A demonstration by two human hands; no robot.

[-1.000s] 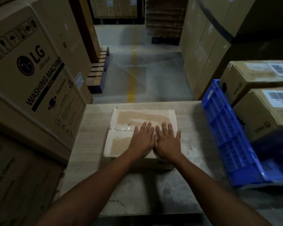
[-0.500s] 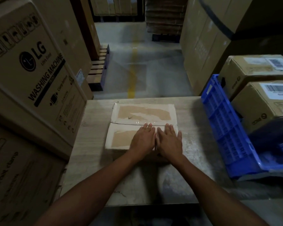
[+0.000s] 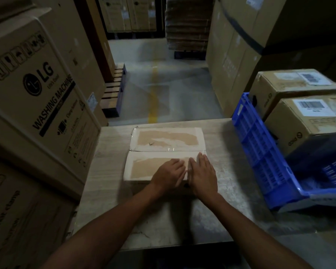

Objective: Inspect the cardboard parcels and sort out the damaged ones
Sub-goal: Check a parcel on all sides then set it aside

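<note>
A flat cardboard parcel (image 3: pixel 163 148) lies on the pale table (image 3: pixel 109 167). Its white top skin is torn away in wide patches, leaving bare brown board, and clear tape runs along the middle seam. My left hand (image 3: pixel 168 174) and my right hand (image 3: pixel 203 172) lie side by side, palms down, on the parcel's near right part. The fingers of both look straight and flat against the top. The near right corner of the parcel is hidden under them.
A blue plastic crate (image 3: pixel 260 152) leans at the table's right edge. Behind it stand two labelled cardboard boxes, one nearer (image 3: pixel 306 121) and one farther (image 3: pixel 291 88). Large washing machine cartons (image 3: pixel 37 98) wall in the left side. An aisle with a wooden pallet (image 3: pixel 114 90) lies beyond.
Both hands have slid back along the parcel top from its middle seam toward the near edge, staying flat. The parcel has stayed where it was.
</note>
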